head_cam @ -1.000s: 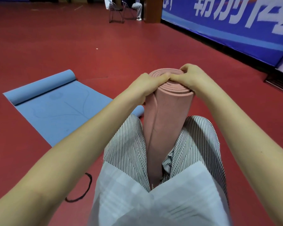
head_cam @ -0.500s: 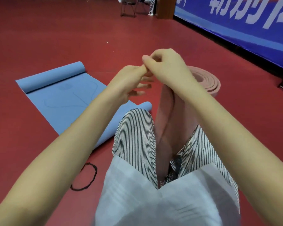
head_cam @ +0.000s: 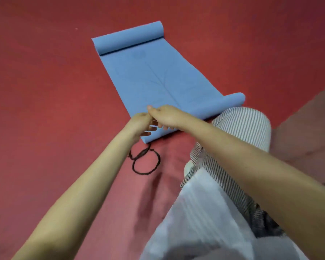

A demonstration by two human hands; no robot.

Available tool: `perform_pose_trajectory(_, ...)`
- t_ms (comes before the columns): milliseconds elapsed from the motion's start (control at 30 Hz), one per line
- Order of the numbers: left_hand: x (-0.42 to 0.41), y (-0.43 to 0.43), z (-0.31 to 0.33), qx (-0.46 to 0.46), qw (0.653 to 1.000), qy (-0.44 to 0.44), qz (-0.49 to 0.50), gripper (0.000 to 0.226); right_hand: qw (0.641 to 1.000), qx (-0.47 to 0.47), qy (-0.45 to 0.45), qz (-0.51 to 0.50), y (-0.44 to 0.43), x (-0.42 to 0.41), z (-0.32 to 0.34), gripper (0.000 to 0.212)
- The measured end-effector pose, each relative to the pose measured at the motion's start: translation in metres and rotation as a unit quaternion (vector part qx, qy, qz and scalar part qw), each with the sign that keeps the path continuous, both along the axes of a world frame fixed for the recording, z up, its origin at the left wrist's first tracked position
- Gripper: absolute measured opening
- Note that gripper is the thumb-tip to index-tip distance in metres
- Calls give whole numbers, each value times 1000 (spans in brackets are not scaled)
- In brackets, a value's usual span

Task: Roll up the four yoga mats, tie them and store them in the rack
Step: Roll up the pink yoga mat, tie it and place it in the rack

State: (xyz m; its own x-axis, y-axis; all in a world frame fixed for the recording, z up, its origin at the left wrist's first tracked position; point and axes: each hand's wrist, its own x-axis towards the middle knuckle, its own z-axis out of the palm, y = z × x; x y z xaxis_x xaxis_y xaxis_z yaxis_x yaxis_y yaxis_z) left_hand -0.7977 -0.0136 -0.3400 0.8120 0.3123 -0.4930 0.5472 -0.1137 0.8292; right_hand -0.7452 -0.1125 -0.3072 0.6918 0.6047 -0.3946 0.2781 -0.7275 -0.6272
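Head view, left hand (head_cam: 140, 124) meets right hand (head_cam: 166, 117) over blue mat (head_cam: 154, 77), grips unclear, cord (head_cam: 147, 172) beneath.

The one head-worn wide-angle camera looks forward and steeply down along the person's forearms, close over a striped knee (head_cam: 242, 126), with left hand (head_cam: 139, 122) and right hand (head_cam: 167, 117) mid-frame and the blue mat (head_cam: 154, 77) on the red floor (head_cam: 45, 91) just beyond.

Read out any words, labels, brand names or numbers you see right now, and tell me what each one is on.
No readable text in this view.
Blue yoga mat: printed lines and a round emblem near its far rolled end, too blurred to tell if it holds letters.
Black cord, striped trousers, red floor: no writing visible.
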Motion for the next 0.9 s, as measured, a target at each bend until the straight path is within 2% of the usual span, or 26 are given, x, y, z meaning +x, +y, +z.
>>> perform_pose_trajectory(133, -2, 28, -67, 32, 996, 72, 28, 23, 992, -94, 14, 85, 33, 6, -65, 50)
perform_pose_trajectory(200, 1, 33, -102, 62, 994, 90, 25, 21, 988, -108, 9, 114, 45, 5, -92, 46)
perform_pose_trajectory(267, 0, 35, -139, 70, 990, 125, 13, 20, 990, -93, 30, 100, 54, 5, -115, 46)
perform_pose_trajectory(333, 0, 38, -175, 77, 985, 153, -4, 22, 993, -57, 103, 17, 57, 13, -139, 55)
perform_pose_trajectory(400, 4, 39, -212, 117, 971, 200, -63, 23, 985, -44, 154, -64, 56, 22, -158, 57)
perform_pose_trajectory(467, 3, 34, -242, 175, 946, 234, -138, 30, 984, -57, 146, -91, 55, 25, -175, 52)
perform_pose_trajectory(633, -20, 10, -302, 215, 908, 290, -211, 50, 980, -117, 157, 20, 66, 8, -199, 44)
perform_pose_trajectory(767, -31, 8, -319, 248, 908, 285, -182, 40, 976, -103, 186, 36, 59, -2, -210, 41)
perform_pose_trajectory(900, -33, 4, -313, 289, 908, 234, -194, 31, 975, -125, 181, 39, 52, 1, -205, 45)
